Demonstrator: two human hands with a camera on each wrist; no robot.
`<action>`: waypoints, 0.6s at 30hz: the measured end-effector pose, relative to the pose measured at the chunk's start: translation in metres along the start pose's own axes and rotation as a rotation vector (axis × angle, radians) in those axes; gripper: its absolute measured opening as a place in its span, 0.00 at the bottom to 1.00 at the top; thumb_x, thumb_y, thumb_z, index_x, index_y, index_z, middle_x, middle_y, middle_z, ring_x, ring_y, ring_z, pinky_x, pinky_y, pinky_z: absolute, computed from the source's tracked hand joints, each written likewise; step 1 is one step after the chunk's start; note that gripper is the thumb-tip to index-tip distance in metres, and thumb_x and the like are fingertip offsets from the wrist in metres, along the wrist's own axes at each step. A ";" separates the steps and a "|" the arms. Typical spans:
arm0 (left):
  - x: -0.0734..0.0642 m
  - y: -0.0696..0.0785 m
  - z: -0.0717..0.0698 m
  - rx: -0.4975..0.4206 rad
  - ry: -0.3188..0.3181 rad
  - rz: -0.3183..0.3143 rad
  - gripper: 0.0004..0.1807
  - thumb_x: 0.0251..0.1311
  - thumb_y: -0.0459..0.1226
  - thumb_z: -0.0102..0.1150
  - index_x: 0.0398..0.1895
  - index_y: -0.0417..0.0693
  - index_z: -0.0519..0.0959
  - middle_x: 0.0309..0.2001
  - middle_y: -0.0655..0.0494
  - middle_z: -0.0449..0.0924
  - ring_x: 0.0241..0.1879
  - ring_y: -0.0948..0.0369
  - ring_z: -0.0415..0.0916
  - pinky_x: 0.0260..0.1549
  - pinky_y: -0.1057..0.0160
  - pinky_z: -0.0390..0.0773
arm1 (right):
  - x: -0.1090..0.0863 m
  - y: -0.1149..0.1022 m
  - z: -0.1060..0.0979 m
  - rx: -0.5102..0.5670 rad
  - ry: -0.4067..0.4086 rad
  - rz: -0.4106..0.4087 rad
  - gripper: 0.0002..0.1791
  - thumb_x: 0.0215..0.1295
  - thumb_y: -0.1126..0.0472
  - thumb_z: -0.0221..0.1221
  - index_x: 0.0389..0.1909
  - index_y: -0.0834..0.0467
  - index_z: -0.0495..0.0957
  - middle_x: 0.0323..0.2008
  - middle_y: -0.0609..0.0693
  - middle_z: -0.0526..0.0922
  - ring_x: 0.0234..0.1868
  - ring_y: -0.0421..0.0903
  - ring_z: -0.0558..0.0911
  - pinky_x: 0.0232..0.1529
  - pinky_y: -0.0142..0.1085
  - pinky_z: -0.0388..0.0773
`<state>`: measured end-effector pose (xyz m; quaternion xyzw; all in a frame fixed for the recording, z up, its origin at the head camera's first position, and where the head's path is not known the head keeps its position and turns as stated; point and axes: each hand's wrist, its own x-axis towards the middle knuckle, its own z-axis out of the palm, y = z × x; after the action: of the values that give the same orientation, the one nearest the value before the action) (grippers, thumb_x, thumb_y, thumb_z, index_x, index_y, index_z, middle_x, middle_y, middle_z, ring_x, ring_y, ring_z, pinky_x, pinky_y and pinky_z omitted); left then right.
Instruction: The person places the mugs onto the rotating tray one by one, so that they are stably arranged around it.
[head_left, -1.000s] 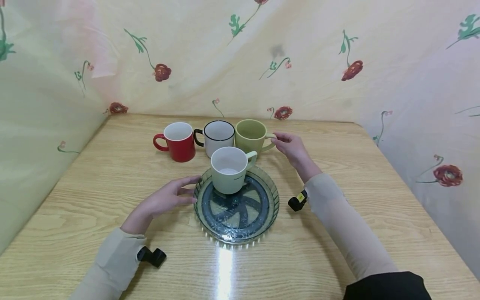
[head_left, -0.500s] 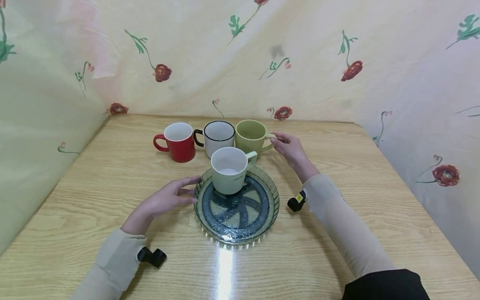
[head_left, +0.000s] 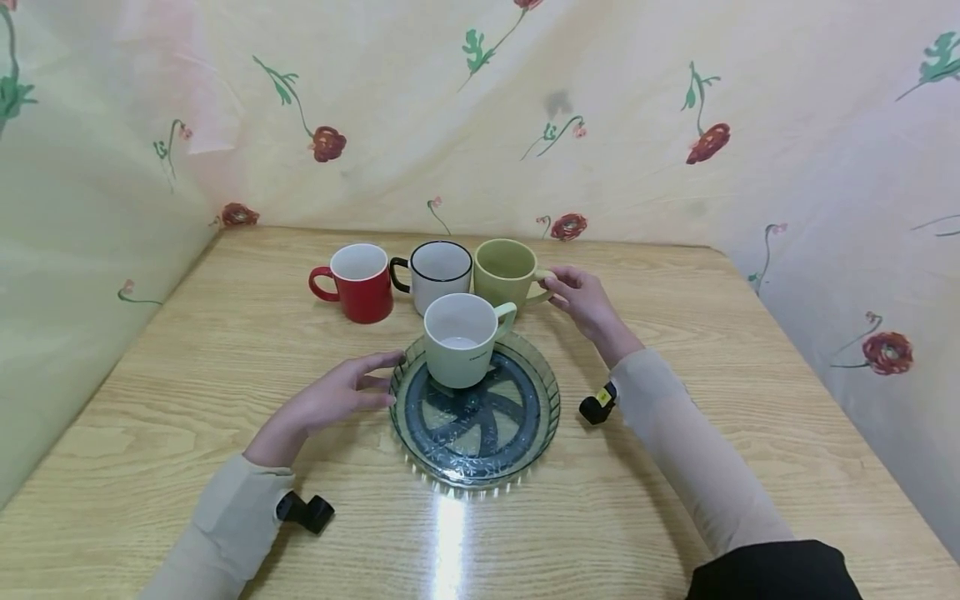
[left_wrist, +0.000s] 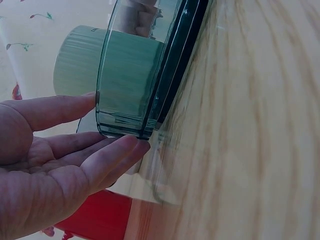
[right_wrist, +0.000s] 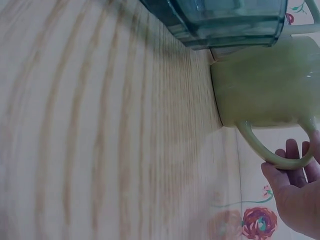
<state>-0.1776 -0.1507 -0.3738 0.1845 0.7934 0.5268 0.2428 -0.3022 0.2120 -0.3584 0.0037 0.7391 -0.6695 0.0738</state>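
My right hand (head_left: 588,304) pinches the handle of an olive-green mug (head_left: 497,285), which stands upright behind the plate. In the right wrist view, the fingers pass behind that handle (right_wrist: 260,149) with the thumb on its near side. My left hand (head_left: 333,400) touches the left rim of a round glass plate (head_left: 468,454), its fingers extended. The left wrist view has the fingertips (left_wrist: 132,142) right at the plate's edge. A pale mint mug (head_left: 459,362) stands upright on the back part of the plate, handle to the right.
Behind the plate, a white mug with a black rim (head_left: 427,293) stands close beside the green one. To its left is a red mug (head_left: 365,298), handle leftward. The wooden table (head_left: 172,367) meets a flower-printed cloth (head_left: 390,125) at the back and sides.
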 end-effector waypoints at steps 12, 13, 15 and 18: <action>0.000 0.002 0.001 0.014 0.003 0.020 0.35 0.65 0.31 0.54 0.73 0.34 0.54 0.74 0.35 0.52 0.68 0.37 0.62 0.62 0.47 0.72 | -0.001 0.005 0.001 -0.062 0.000 -0.069 0.20 0.74 0.64 0.48 0.61 0.71 0.66 0.35 0.36 0.77 0.44 0.32 0.76 0.68 0.46 0.69; -0.001 0.002 0.001 0.010 0.004 0.016 0.35 0.65 0.31 0.54 0.73 0.34 0.54 0.74 0.35 0.52 0.68 0.37 0.62 0.63 0.47 0.72 | -0.001 0.005 0.001 -0.074 0.004 -0.077 0.20 0.74 0.64 0.48 0.61 0.72 0.66 0.35 0.36 0.77 0.43 0.32 0.76 0.66 0.44 0.71; -0.001 0.002 0.001 0.008 0.000 0.017 0.35 0.65 0.31 0.54 0.73 0.34 0.54 0.74 0.35 0.51 0.68 0.37 0.62 0.63 0.46 0.71 | -0.001 0.006 0.001 -0.095 0.015 -0.084 0.19 0.74 0.63 0.48 0.58 0.71 0.68 0.34 0.36 0.77 0.43 0.32 0.76 0.62 0.38 0.75; -0.001 0.003 0.001 0.000 0.000 0.013 0.35 0.65 0.30 0.54 0.73 0.34 0.54 0.75 0.36 0.51 0.68 0.38 0.62 0.63 0.46 0.71 | -0.002 0.006 0.001 -0.108 0.026 -0.089 0.16 0.74 0.63 0.49 0.55 0.70 0.70 0.33 0.36 0.78 0.41 0.31 0.77 0.54 0.30 0.78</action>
<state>-0.1757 -0.1497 -0.3713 0.1898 0.7921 0.5284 0.2396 -0.2999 0.2117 -0.3648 -0.0246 0.7744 -0.6313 0.0345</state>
